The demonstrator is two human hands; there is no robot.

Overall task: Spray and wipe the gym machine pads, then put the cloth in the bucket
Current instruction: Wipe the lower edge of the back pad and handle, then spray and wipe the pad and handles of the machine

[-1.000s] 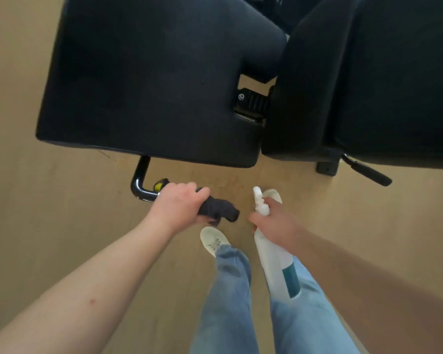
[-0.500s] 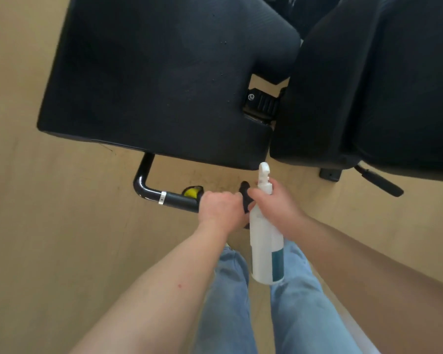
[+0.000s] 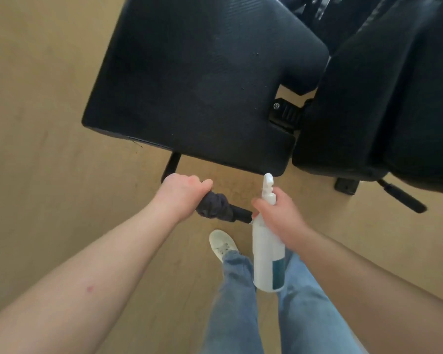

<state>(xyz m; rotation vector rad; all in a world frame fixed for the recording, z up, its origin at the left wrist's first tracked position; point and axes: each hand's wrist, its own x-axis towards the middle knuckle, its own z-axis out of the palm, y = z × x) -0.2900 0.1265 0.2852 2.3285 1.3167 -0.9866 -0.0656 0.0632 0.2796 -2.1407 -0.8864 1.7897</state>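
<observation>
Both grips busy | left grip [image 3: 182, 198] clenches cloth [image 3: 215, 206] on handle [image 3: 241, 213] | right grip [image 3: 279, 215] wraps spray bottle [image 3: 267, 261] | pad [image 3: 202, 80] ahead

Slid back left along the handle [image 3: 239, 214] with the cloth [image 3: 215, 206] under the left hand [image 3: 183, 194], clear of the right hand [image 3: 279, 215] (the two touched half a second ago); bared the bar's tip, hid its bend

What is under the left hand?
A dark cloth, bunched round the black handle, which the left hand grips. The handle's stretch beneath the cloth and hand is covered.
</observation>
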